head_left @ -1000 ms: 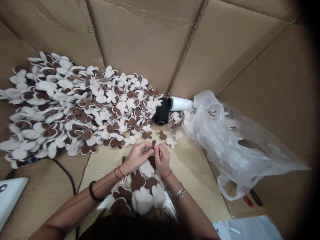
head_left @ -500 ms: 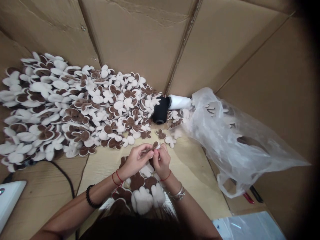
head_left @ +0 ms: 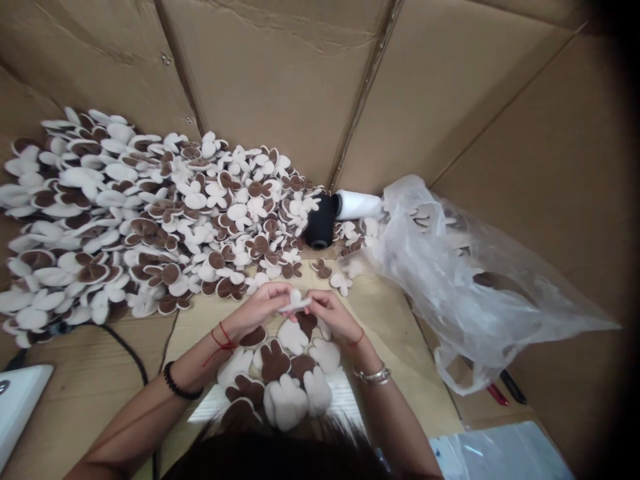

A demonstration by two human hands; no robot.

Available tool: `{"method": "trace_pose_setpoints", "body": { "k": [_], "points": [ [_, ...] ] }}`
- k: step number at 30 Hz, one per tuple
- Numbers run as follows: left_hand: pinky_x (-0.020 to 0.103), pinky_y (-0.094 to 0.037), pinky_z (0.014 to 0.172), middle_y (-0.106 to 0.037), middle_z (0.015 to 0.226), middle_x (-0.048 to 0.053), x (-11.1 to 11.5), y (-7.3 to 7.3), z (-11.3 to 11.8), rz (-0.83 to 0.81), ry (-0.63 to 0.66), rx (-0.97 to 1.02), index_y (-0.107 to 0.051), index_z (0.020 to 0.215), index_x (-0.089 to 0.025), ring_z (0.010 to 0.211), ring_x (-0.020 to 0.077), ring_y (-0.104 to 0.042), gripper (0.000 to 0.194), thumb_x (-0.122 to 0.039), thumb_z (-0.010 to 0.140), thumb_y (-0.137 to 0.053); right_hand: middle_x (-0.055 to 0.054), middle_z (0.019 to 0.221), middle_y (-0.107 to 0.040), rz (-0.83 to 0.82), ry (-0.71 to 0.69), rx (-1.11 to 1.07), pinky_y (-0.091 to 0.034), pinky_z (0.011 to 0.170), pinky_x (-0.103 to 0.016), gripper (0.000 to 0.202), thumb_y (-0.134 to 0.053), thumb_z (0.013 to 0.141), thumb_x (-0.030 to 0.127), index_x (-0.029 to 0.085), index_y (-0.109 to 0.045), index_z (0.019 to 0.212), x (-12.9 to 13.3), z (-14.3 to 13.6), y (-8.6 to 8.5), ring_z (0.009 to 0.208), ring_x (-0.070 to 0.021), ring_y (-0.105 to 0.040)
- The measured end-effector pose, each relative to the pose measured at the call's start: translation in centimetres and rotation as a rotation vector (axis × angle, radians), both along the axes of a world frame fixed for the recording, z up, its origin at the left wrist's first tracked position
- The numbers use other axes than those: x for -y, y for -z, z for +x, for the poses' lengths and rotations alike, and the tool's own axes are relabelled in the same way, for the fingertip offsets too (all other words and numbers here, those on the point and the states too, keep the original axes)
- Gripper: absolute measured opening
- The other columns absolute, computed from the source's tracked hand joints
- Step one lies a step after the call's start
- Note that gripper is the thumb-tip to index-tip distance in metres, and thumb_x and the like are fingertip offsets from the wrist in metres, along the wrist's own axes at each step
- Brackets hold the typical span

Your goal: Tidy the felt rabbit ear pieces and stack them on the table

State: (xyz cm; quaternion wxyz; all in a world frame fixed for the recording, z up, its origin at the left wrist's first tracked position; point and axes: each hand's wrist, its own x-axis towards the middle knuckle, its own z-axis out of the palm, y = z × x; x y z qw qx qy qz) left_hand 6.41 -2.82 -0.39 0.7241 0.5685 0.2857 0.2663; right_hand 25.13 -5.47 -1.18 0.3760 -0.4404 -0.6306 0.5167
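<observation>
Your forearms angle inward from the lower left and lower right, wrists raised mid-frame. Your left hand (head_left: pixel 267 303) and right hand (head_left: pixel 330 312) pinch opposite ends of a white bunny-shaped fabric piece (head_left: pixel 296 301) at the frame's centre, just above the loose bunny cutouts (head_left: pixel 275 360).

Tabletop (head_left: pixel 80 393) under a heap of bunny-shaped pieces (head_left: pixel 165 220)

The brown-and-white heap runs from the left edge to mid-frame. A pale panel (head_left: pixel 405 353) spans lower centre, a looser cluster (head_left: pixel 275 360) lying there. A black spool (head_left: pixel 319 223) and a white spool (head_left: pixel 359 205) meet near centre; a clear bag (head_left: pixel 480 293) sprawls at right; a white device (head_left: pixel 23 407) and dark cable (head_left: pixel 134 357) sit lower left.
</observation>
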Motion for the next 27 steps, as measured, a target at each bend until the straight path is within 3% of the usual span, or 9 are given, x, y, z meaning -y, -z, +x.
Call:
{"method": "trace_pose_setpoints", "body": {
  "k": [3,6,9,13,15,18,21,24,27],
  "points": [
    [0.023,-0.04,0.058,-0.055,0.063,-0.001,0.6,-0.2,0.2,0.366,0.161,-0.296,-0.06,0.076,-0.015,0.058,0.0119,-0.053,0.011,-0.025,0.079,-0.056,0.003,0.056,-0.045,0.049,0.043,0.083,-0.029,0.052,-0.023,0.035,-0.05,0.087,0.038,0.017,-0.049,0.059,-0.1,0.2,-0.7,0.053,-0.0101,-0.039],
    [0.024,-0.039,0.06,-0.054,0.063,0.0,0.7,0.4,0.8,0.671,-0.195,-0.513,-0.058,0.071,-0.015,0.06,0.0133,-0.051,0.008,-0.02,0.077,-0.055,0.003,0.055,-0.04,0.285,0.062,0.225,-0.031,0.058,-0.026,0.036,-0.047,0.088,0.031,0.018,-0.043,0.054,0.4,-1.1,-1.2,0.057,-0.0113,-0.038],
    [0.023,-0.039,0.057,-0.054,0.063,-0.001,-0.2,0.7,0.5,0.528,-0.458,-0.445,-0.057,0.076,-0.016,0.057,0.0124,-0.05,0.013,-0.027,0.081,-0.051,0.003,0.054,-0.038,0.354,0.061,0.256,-0.033,0.064,-0.028,0.036,-0.044,0.089,0.027,0.018,-0.043,0.054,1.0,-2.5,-0.5,0.058,-0.0124,-0.039],
    [0.023,-0.042,0.057,-0.058,0.065,0.001,-1.0,-0.2,-0.7,0.164,-0.082,-0.176,-0.058,0.078,-0.014,0.057,0.0126,-0.056,0.023,-0.035,0.082,-0.049,0.003,0.054,-0.043,0.029,0.047,0.011,-0.031,0.054,-0.025,0.035,-0.044,0.089,0.038,0.018,-0.052,0.061,0.5,-2.2,0.8,0.053,-0.0115,-0.038],
    [0.023,-0.041,0.057,-0.058,0.065,0.001,-0.9,-0.6,-0.9,0.251,0.134,-0.25,-0.06,0.077,-0.015,0.057,0.0126,-0.054,0.019,-0.032,0.079,-0.054,0.002,0.054,-0.044,-0.039,0.048,-0.069,-0.03,0.051,-0.024,0.037,-0.046,0.088,0.041,0.017,-0.051,0.061,0.2,-1.5,0.6,0.053,-0.0109,-0.038],
    [0.023,-0.038,0.059,-0.055,0.064,0.001,-0.3,-0.7,-0.4,0.591,-0.09,-0.482,-0.058,0.069,-0.016,0.061,0.013,-0.05,0.013,-0.026,0.077,-0.055,0.003,0.054,-0.043,0.045,0.048,0.037,-0.028,0.051,-0.023,0.035,-0.049,0.086,0.036,0.016,-0.051,0.057,0.4,-1.4,-0.5,0.053,-0.0099,-0.038],
    [0.024,-0.039,0.062,-0.055,0.067,0.001,-0.1,-0.6,-0.1,0.543,-0.344,-0.425,-0.057,0.075,-0.016,0.063,0.0134,-0.05,0.016,-0.028,0.082,-0.05,0.004,0.051,-0.04,0.052,0.011,0.105,-0.025,0.051,-0.023,0.033,-0.05,0.086,0.031,0.016,-0.053,0.057,1.0,-1.9,-0.9,0.051,-0.0091,-0.035],
    [0.024,-0.042,0.062,-0.06,0.072,0.002,-0.5,-0.6,-0.5,0.25,-0.102,-0.215,-0.058,0.081,-0.014,0.065,0.0132,-0.054,0.021,-0.033,0.084,-0.049,0.003,0.053,-0.044,-0.132,-0.048,-0.053,-0.026,0.049,-0.022,0.033,-0.051,0.085,0.037,0.016,-0.053,0.059,1.0,-1.9,-0.3,0.05,-0.0087,-0.035],
    [0.02,-0.036,0.055,-0.059,0.067,0.0,-0.9,-1.0,-1.3,0.308,0.148,-0.303,-0.06,0.078,-0.014,0.059,0.0101,-0.049,0.014,-0.027,0.08,-0.053,0.003,0.055,-0.046,-0.223,-0.112,-0.084,-0.028,0.049,-0.022,0.033,-0.054,0.083,0.04,0.016,-0.052,0.061,0.7,-1.4,0.5,0.051,-0.0089,-0.038]
  ]
}}
